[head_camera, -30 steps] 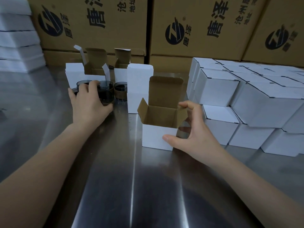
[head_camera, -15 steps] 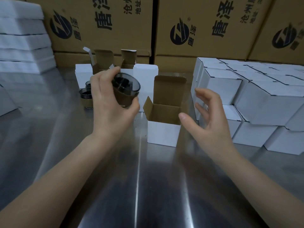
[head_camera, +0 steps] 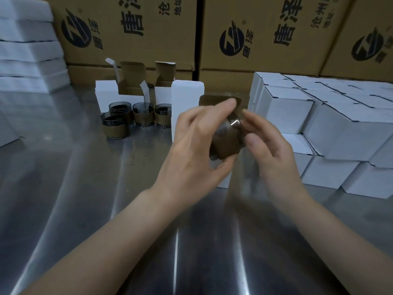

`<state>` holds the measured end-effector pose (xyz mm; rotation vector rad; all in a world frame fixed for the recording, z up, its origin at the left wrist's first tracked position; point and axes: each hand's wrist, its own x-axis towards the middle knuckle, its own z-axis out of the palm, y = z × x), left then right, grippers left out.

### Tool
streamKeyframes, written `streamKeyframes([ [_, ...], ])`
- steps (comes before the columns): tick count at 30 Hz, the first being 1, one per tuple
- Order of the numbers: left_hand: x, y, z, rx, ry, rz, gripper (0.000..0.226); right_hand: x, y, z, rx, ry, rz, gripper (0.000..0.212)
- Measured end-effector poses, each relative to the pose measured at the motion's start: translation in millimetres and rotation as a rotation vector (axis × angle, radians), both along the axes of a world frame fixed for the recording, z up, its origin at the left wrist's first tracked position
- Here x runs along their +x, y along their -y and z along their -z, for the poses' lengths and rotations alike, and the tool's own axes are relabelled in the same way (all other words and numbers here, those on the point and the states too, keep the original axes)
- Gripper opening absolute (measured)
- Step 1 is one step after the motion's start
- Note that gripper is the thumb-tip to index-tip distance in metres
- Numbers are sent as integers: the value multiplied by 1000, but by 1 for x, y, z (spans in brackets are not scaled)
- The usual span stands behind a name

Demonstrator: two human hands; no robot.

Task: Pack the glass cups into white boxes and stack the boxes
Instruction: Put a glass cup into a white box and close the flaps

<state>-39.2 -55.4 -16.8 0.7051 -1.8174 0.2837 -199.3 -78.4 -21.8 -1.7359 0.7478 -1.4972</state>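
A dark glass cup with a brown sleeve (head_camera: pixel 226 141) is tipped on its side in the air, above the metal table (head_camera: pixel 85 199). My left hand (head_camera: pixel 195 145) grips it from the left and below. My right hand (head_camera: pixel 268 150) touches its rim end with thumb and fingertips. Behind the hands stands the open white box (head_camera: pixel 223 184), mostly hidden, with its brown lid flap (head_camera: pixel 212 100) up. Several more sleeved cups (head_camera: pixel 116 126) stand at the back left.
Closed white boxes (head_camera: pixel 329 124) are stacked two high at the right. Open white boxes (head_camera: pixel 129 90) and an upright one (head_camera: pixel 186 107) stand behind the cups. Large printed cartons (head_camera: pixel 265 33) wall the back. Flat white stacks (head_camera: pixel 27 50) fill the far left.
My left hand lifted a cup from the group and carried it right, over the open box. My right hand left the box and came up to the cup's rim.
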Motion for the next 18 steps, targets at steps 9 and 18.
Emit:
streamKeyframes([
  [9, 0, 5, 4, -14, 52, 101, 80, -3, -4, -13, -49, -175, 34, 44],
  [18, 24, 17, 18, 500, -87, 24, 94, -8, 0, -14, -51, -125, 53, 37],
])
